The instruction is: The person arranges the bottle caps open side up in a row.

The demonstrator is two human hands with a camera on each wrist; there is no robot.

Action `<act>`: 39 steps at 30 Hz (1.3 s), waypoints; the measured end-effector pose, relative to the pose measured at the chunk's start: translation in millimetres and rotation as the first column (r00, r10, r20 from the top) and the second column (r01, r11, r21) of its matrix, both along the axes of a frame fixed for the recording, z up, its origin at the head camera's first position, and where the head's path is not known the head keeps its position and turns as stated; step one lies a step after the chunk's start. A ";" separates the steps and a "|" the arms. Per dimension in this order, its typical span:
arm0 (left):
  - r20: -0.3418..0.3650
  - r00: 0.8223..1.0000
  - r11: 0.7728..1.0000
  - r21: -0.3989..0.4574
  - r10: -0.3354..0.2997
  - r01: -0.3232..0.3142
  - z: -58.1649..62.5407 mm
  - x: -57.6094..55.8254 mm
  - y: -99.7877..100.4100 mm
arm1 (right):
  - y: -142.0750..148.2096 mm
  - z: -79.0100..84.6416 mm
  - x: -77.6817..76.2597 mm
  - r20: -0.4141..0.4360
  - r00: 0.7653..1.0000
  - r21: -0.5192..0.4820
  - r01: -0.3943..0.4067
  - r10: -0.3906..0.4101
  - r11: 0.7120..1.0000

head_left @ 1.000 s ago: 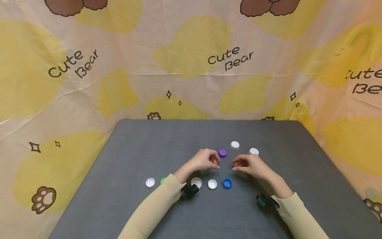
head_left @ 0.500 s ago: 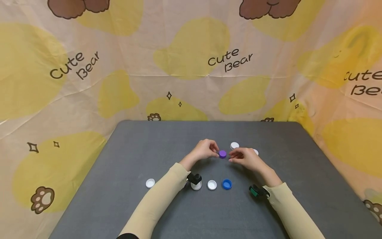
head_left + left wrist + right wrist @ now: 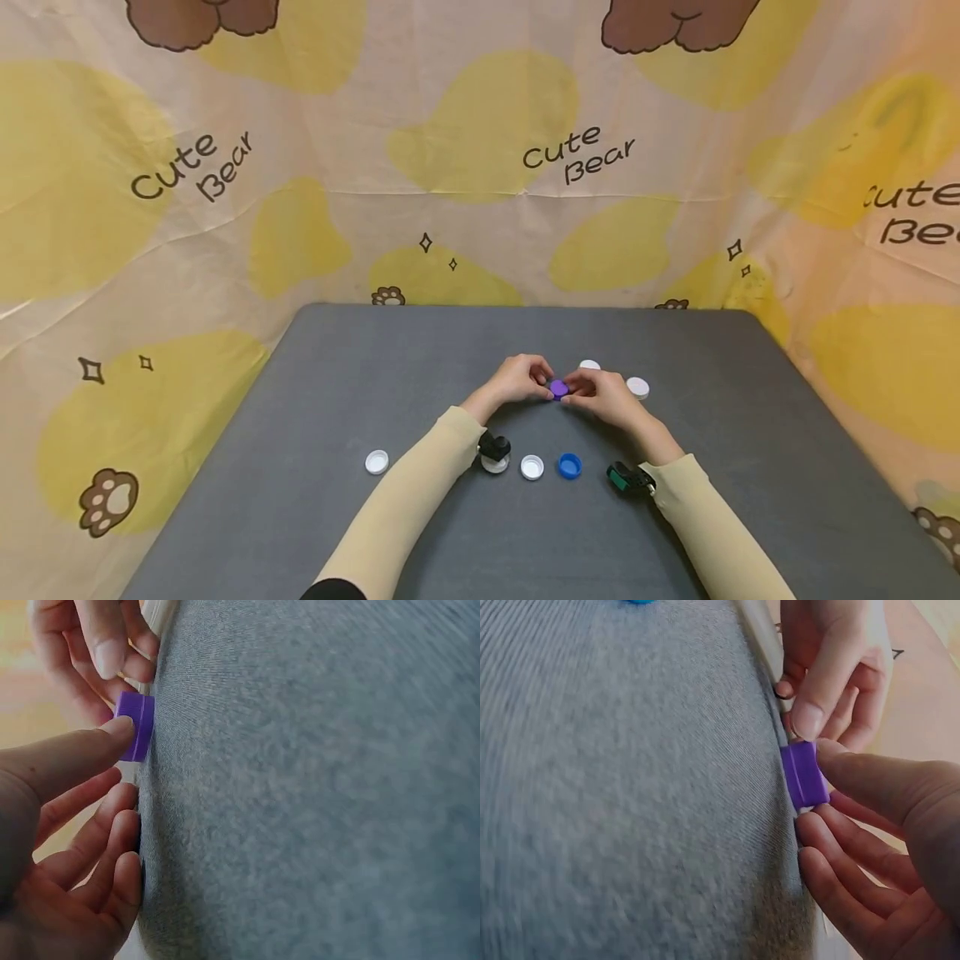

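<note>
A purple bottle cap [image 3: 558,389] sits on the grey table between both hands, its closed top facing up. On its left side, my left hand [image 3: 517,379] pinches it; in the left wrist view the thumb lies against the ribbed side of the purple cap [image 3: 136,727]. From the right, my right hand [image 3: 606,397] also pinches it, and in the right wrist view its thumb meets the edge of the purple cap [image 3: 804,776]. The fingertips behind the cap are partly hidden.
Behind the right hand lie two white caps, one partly covered [image 3: 589,365] and one in full view [image 3: 637,387]. Nearer, a blue cap [image 3: 569,466], a white cap [image 3: 532,467] and a half-hidden white cap [image 3: 495,463] form a row, with another white cap [image 3: 377,462] farther left.
Both hands have moved in to the purple cap and now hold it between them. The green cap seen earlier is now hidden behind the left sleeve.
</note>
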State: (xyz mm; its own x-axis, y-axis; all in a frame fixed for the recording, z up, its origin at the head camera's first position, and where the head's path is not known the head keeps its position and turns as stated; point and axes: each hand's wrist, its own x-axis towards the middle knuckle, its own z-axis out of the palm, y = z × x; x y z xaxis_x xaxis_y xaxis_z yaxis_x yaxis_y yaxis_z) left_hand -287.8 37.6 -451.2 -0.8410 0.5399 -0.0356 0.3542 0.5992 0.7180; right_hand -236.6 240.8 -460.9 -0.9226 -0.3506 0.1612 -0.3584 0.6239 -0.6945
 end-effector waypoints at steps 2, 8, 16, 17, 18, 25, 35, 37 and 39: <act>-0.001 1.000 1.000 -0.004 -0.006 0.006 -0.2 0.0 1.3 | -1.5 -0.4 -0.6 -0.001 1.000 0.001 0.007 -0.007 1.000; -0.055 0.998 0.999 -0.037 -0.026 0.024 -5.6 0.3 3.1 | -3.2 -4.4 -2.3 0.001 1.000 -0.006 0.026 -0.026 1.000; -0.054 0.997 0.998 -0.046 -0.050 0.047 -5.0 -1.2 2.9 | -5.6 -7.4 -3.6 -0.015 0.999 0.017 0.042 -0.042 0.999; -0.050 0.998 0.998 -0.046 -0.049 0.047 -4.8 -1.5 2.9 | -6.1 -7.2 -3.7 -0.015 0.999 0.019 0.043 -0.042 0.999; -0.048 0.998 0.998 -0.046 -0.049 0.046 -4.5 -1.5 2.7 | -6.4 -6.9 -3.8 -0.014 0.999 0.021 0.043 -0.043 0.999; -0.032 0.999 0.998 -0.044 -0.044 0.042 -2.2 -1.9 2.2 | -6.1 -5.5 -4.4 -0.018 0.999 0.027 0.037 -0.036 0.999; -0.019 0.999 0.998 -0.035 -0.048 0.048 2.4 -1.4 0.6 | -6.4 -4.3 -5.9 -0.014 0.999 0.012 0.042 -0.042 0.999; -0.016 0.999 0.998 -0.030 -0.052 0.052 2.8 -0.5 0.4 | -6.5 -3.6 -5.3 -0.001 0.999 0.012 0.050 -0.050 0.999; -0.015 0.998 0.998 -0.023 -0.056 0.055 3.1 0.6 0.1 | -6.6 -2.3 -4.0 0.002 0.998 0.015 0.055 -0.055 0.998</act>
State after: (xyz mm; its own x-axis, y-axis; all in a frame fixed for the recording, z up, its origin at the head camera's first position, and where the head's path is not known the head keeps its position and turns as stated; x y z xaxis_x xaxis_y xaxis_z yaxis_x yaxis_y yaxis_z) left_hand -287.3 37.7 -448.0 -0.8103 0.5850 -0.0348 0.3988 0.5939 0.6987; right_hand -240.6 234.1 -463.2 -0.9408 -0.3017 0.1542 -0.3218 0.6529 -0.6857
